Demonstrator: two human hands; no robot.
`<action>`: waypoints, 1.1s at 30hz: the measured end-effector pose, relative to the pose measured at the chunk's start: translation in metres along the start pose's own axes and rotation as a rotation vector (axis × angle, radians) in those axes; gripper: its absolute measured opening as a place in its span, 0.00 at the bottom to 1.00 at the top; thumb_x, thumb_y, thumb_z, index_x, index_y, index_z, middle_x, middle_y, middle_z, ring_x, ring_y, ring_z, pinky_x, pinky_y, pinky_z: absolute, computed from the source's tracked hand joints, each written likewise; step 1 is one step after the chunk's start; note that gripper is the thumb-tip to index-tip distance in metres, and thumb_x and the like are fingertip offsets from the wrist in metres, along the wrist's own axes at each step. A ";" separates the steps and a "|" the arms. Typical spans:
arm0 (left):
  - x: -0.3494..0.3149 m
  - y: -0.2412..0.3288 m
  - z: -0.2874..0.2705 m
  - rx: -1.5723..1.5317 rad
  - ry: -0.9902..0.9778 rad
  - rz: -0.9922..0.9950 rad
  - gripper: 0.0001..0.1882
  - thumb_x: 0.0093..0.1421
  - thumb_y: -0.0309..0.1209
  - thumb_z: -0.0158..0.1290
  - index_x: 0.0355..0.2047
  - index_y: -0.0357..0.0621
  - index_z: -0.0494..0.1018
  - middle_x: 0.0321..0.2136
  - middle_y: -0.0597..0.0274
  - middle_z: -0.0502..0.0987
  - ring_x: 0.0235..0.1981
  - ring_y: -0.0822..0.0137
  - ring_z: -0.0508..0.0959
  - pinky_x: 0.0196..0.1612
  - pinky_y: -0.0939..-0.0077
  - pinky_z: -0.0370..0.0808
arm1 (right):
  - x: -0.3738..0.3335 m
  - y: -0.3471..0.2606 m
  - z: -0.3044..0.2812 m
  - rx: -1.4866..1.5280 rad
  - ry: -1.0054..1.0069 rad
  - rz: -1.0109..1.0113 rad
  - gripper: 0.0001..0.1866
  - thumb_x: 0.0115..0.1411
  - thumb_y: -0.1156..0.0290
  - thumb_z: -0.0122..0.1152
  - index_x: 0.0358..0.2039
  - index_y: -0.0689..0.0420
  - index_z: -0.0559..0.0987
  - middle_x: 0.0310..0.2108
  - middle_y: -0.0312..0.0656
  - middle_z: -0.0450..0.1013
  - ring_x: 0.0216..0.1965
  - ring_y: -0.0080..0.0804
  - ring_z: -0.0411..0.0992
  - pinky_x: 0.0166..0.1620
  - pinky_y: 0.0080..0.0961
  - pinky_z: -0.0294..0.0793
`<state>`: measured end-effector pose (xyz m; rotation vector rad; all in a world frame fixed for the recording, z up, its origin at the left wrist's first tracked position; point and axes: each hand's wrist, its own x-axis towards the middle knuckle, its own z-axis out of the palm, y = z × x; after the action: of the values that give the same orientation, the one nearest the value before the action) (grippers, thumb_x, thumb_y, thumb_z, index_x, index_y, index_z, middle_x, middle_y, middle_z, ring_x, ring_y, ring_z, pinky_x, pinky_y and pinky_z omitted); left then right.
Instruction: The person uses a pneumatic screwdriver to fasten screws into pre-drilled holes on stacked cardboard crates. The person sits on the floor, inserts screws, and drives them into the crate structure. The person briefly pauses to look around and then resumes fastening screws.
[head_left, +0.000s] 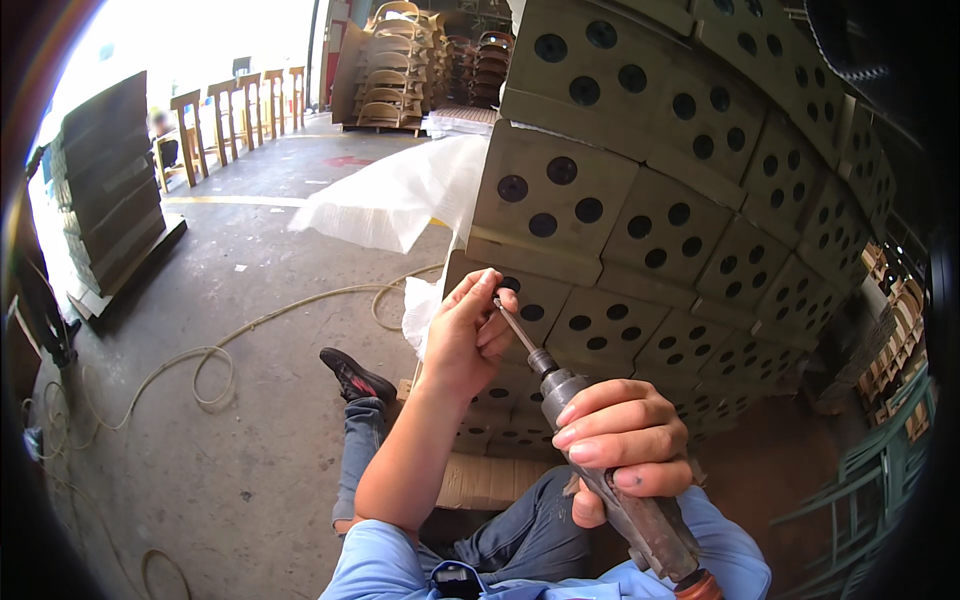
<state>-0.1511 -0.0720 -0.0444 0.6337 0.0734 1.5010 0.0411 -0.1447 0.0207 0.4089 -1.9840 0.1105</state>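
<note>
My right hand (630, 437) is wrapped round the body of a worn grey power screwdriver (566, 392), with an orange-red fitting at its lower end. Its long thin bit (519, 333) points up and left, toward my left hand (462, 338). The left fingers are closed in a pinch at the bit's tip; whatever small piece they hold is hidden. Just beyond both hands rises a tall stack of brownish seat-like blocks (532, 235), each facing me with several dark round discs (588, 210). Part of the lower stack is covered by my hands.
White wrapping sheet (400, 190) hangs off the stack's left side. A beige hose (285, 313) loops over the grey floor. Flat panels (112, 185) stand on a pallet at left, wooden frames (222, 120) behind. Green metal frames (850, 490) stand at right.
</note>
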 end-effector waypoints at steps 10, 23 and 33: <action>0.017 0.012 0.012 0.028 -0.001 0.001 0.10 0.76 0.35 0.48 0.47 0.44 0.74 0.35 0.57 0.81 0.16 0.80 0.60 0.18 0.83 0.55 | 0.017 0.010 0.003 -0.090 -0.070 0.003 0.24 0.57 0.73 0.74 0.46 0.48 0.68 0.46 0.38 0.78 0.41 0.36 0.81 0.44 0.40 0.88; 0.067 0.023 0.029 0.017 -0.063 0.016 0.13 0.76 0.33 0.45 0.53 0.39 0.72 0.36 0.54 0.83 0.15 0.81 0.59 0.17 0.83 0.56 | 0.052 0.066 0.010 -0.319 -0.160 -0.070 0.24 0.53 0.74 0.74 0.45 0.48 0.68 0.44 0.40 0.79 0.39 0.39 0.81 0.45 0.43 0.86; 0.073 0.026 0.018 0.028 -0.052 -0.029 0.15 0.76 0.35 0.46 0.54 0.39 0.72 0.30 0.59 0.79 0.15 0.81 0.59 0.17 0.83 0.54 | 0.053 0.083 0.026 -0.367 -0.231 -0.081 0.25 0.52 0.75 0.74 0.44 0.49 0.68 0.44 0.40 0.79 0.38 0.38 0.81 0.44 0.42 0.86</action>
<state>-0.1598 -0.0116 0.0067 0.6906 0.0634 1.4571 -0.0292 -0.0860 0.0655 0.2701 -2.1537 -0.3624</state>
